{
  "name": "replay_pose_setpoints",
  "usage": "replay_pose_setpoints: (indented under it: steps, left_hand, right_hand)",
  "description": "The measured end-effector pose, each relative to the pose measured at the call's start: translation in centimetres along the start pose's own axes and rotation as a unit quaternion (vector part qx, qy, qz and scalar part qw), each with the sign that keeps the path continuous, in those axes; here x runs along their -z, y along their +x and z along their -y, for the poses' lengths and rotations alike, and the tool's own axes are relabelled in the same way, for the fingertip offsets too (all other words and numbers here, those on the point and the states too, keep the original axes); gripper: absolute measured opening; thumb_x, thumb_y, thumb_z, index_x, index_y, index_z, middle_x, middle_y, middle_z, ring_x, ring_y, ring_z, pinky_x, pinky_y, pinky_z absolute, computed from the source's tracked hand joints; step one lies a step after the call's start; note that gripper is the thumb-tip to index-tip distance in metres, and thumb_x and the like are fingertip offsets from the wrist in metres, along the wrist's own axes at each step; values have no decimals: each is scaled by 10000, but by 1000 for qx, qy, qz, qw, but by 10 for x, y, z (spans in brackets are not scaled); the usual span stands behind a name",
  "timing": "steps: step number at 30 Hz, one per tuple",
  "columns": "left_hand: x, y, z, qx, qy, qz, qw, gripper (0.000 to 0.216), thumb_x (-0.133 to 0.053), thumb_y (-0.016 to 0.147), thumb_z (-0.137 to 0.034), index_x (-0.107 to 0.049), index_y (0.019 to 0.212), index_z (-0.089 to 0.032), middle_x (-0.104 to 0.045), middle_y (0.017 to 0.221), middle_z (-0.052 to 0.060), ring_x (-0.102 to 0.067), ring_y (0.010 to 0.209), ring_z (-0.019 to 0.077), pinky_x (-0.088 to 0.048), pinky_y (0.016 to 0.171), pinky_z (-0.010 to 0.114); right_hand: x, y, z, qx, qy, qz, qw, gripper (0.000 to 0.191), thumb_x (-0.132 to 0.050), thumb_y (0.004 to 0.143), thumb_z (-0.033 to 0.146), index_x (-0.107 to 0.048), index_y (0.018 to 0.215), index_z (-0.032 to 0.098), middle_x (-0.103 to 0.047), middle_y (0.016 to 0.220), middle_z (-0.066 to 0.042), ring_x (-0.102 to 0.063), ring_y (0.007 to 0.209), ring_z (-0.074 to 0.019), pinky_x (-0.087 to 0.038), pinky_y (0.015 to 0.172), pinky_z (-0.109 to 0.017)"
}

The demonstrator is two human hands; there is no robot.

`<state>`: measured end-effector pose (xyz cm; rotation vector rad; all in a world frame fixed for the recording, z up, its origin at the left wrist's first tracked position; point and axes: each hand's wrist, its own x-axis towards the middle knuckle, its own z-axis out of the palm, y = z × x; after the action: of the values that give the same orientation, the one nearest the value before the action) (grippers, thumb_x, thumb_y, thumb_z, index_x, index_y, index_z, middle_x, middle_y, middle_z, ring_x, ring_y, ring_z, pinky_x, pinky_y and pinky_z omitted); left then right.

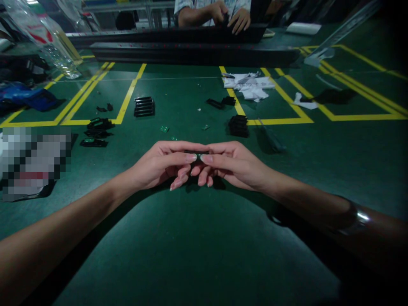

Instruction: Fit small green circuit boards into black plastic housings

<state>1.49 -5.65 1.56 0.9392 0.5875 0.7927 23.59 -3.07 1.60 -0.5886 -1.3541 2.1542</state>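
Observation:
My left hand and my right hand meet above the green table, both closed. Between their thumbs and index fingers is a small black plastic part with a green bit showing at its middle; the fingers cover most of it. Just beyond lie small green circuit boards. Black parts of similar size sit in a neat row ahead of my left hand. Another stack of black parts stands ahead of my right hand, and a looser pile lies to the left.
Long black bars run across the far side, where another person's hands work. A clear bottle stands far left. Crumpled white paper and a thin dark tool lie to the right. Yellow tape marks the table.

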Motion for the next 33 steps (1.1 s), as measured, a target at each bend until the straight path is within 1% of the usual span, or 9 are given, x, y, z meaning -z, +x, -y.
replay_pose_setpoints:
  steps: [9, 12, 14, 17, 19, 21, 23, 27, 33]
  left_hand:
    - [2, 1, 0, 0, -6, -1, 1000, 306, -704, 943, -213, -770, 1241, -191, -630, 591, -11, -599, 440, 101, -507, 422, 187]
    - [1, 2, 2, -23, 11, -10, 1000, 293, -709, 940, -203, -769, 1227, -202, -631, 597, -19, -570, 435, 83, -492, 417, 173]
    - [0, 3, 4, -60, 27, -40, 997, 246, -716, 937, -206, -775, 1176, -192, -625, 596, -23, -554, 445, 76, -484, 417, 168]
    - [-1, 4, 6, -119, 50, -109, 986, 181, -716, 941, -231, -768, 1107, -178, -575, 580, -39, -556, 464, 84, -457, 404, 170]
    - [-3, 5, 7, -139, 72, -141, 978, 170, -714, 944, -256, -755, 1086, -170, -562, 584, -42, -573, 473, 96, -449, 398, 179]
    - [-5, 5, 7, -143, 95, -156, 973, 168, -701, 952, -268, -740, 1077, -162, -586, 607, -34, -606, 501, 109, -473, 418, 191]
    - [-6, 4, 8, -140, 112, -161, 970, 156, -681, 962, -268, -726, 1064, -159, -621, 634, -22, -632, 526, 119, -506, 449, 203]
    - [-7, 3, 10, -129, 159, -148, 968, 164, -667, 977, -308, -704, 1054, -169, -656, 656, -11, -647, 529, 126, -531, 474, 218]
    - [-7, 2, 14, -136, 239, -160, 948, 194, -622, 1011, -347, -684, 1074, -174, -665, 681, -3, -666, 560, 132, -538, 499, 218]
  right_hand:
    - [7, -1, -3, 8, 38, 26, 999, 158, -671, 971, 177, -788, 1033, 92, -807, 962, -118, -791, 778, -178, -591, 657, -229]
    - [7, 1, -5, 10, 40, 20, 999, 148, -669, 965, 184, -776, 1001, 88, -800, 930, -124, -781, 760, -190, -585, 660, -256]
    - [5, 2, -5, 20, 48, -6, 999, 142, -674, 960, 197, -766, 1019, 107, -787, 877, -102, -762, 734, -187, -568, 642, -264]
    - [1, 3, -3, 54, 88, -88, 991, 155, -699, 919, 206, -754, 1055, 156, -717, 753, -23, -650, 601, -133, -523, 587, -254]
    - [0, 3, 0, 80, 107, -132, 982, 136, -695, 918, 292, -734, 879, 168, -594, 619, 30, -475, 477, -87, -545, 633, -286]
    - [1, 3, 4, 90, 99, -153, 979, 371, -658, 951, 448, -628, 675, 202, -459, 511, 57, -374, 444, -90, -580, 737, -359]
    - [2, 3, 6, 86, 81, -163, 980, 513, -608, 964, 585, -545, 605, 225, -379, 467, 70, -332, 434, -98, -587, 807, -411]
    - [4, 3, 9, 70, 52, -160, 983, 593, -574, 935, 713, -524, 585, 237, -357, 447, 74, -302, 428, -101, -585, 846, -432]
    - [5, 2, 8, 64, 49, -143, 986, 589, -555, 937, 726, -585, 610, 236, -425, 474, 55, -314, 443, -112, -581, 871, -445]
